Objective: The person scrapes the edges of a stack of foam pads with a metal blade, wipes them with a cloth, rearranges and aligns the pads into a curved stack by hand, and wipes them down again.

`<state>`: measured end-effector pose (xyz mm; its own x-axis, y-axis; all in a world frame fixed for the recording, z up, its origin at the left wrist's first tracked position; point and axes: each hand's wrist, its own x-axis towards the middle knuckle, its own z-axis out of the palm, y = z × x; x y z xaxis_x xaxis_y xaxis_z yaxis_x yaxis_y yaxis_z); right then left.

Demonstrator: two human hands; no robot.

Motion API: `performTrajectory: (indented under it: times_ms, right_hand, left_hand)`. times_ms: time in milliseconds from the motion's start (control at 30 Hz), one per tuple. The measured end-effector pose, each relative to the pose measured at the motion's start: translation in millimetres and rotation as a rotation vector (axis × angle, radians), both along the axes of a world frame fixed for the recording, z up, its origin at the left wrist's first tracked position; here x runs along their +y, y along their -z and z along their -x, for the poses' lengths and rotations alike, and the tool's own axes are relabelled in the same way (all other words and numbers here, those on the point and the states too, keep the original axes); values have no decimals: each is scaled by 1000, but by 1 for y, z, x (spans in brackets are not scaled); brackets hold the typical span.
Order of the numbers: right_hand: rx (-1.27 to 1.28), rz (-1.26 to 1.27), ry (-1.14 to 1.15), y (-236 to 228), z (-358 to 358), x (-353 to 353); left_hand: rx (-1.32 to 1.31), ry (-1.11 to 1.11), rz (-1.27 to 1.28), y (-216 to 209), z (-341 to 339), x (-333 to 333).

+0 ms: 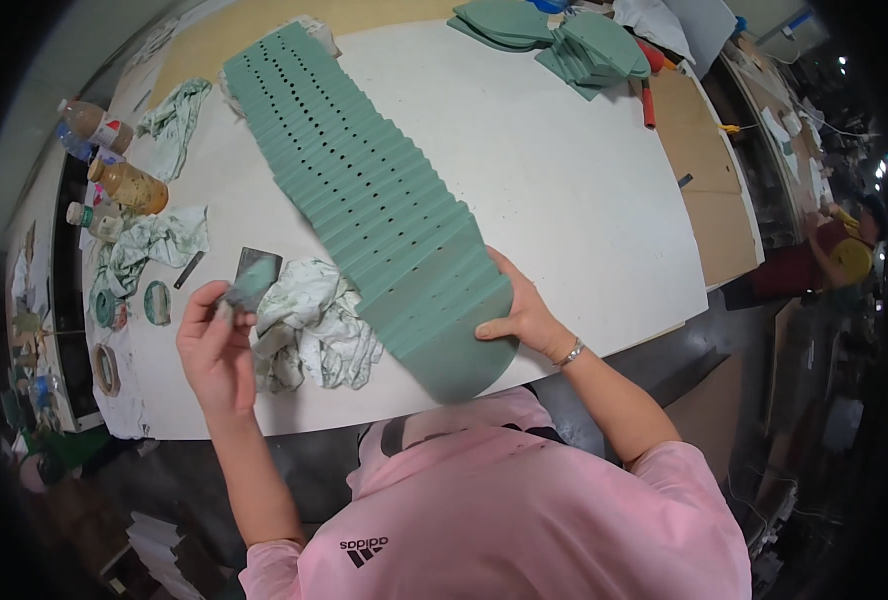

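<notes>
A row of overlapping flat green panels (394,215), rounded at the near end and dotted with small holes, runs slantwise across the table. My right hand (526,312) grips the right edge of the nearest panel, thumb on top and fingers by its side. Raised left of the row, my left hand (216,345) pinches a small dark scraper (248,290) smeared with green paste. Just behind it is a dark square plate (264,257), partly covered by the scraper. A crumpled, green-stained white cloth (314,325) lies between my left hand and the panels.
More green panels (589,55) are stacked at the far right, near a red-handled tool (648,104). Bottles and a jar (129,187), stained rags (154,245) and tape rolls (158,302) line the white table's (584,200) left side. Another person (814,255) is at the far right.
</notes>
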<state>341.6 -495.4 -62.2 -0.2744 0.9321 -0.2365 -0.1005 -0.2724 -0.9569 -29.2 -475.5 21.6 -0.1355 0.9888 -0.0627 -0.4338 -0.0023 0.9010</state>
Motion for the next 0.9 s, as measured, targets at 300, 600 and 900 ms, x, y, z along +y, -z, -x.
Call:
performTrajectory:
  times_ms: [300, 600, 900]
  right_hand:
    - [-196, -157, -81, 19, -7, 4]
    - [-215, -195, -110, 21, -9, 7]
    - [-308, -203, -157, 16, -12, 9]
  left_hand:
    - [662, -11, -20, -8, -127, -16]
    - [745, -199, 41, 1, -161, -27]
    - [920, -211, 43, -3, -165, -19]
